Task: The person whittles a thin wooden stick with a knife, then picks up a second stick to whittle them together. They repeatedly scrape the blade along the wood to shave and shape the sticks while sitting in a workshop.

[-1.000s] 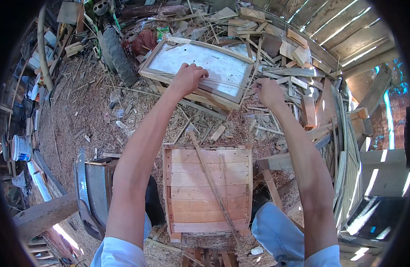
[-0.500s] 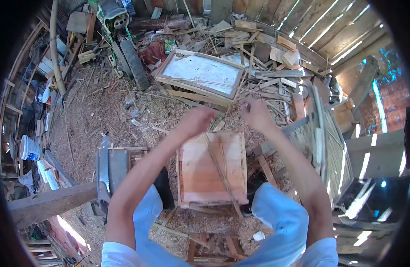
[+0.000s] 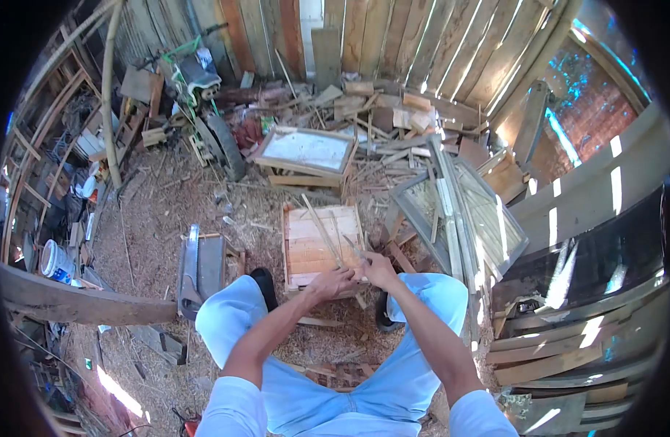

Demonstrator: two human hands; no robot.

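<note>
Both hands are close together over the near edge of a slatted wooden box (image 3: pixel 306 240). My left hand (image 3: pixel 332 284) is closed at the lower end of a long thin wood strip (image 3: pixel 319 224) that slants across the box top. Beside it, my right hand (image 3: pixel 378 271) has its fingers closed around the lower end of a shorter strip (image 3: pixel 353 246). The fingertips of both hands nearly meet. Beyond the box, a framed tray with a white panel (image 3: pixel 306 148) rests on wood pieces.
A handsaw (image 3: pixel 192 264) lies on a dark box (image 3: pixel 212 264) at the left. A thick beam (image 3: pixel 87 298) extends from the left edge. Slatted panels (image 3: pixel 473 204) lean at the right. A small motorbike (image 3: pixel 204 95) and scrap wood (image 3: pixel 415 116) are at the back.
My hands have come back from the framed tray to the near edge of the wooden box and closed on the strips there. The view has tilted up, showing more back wall.
</note>
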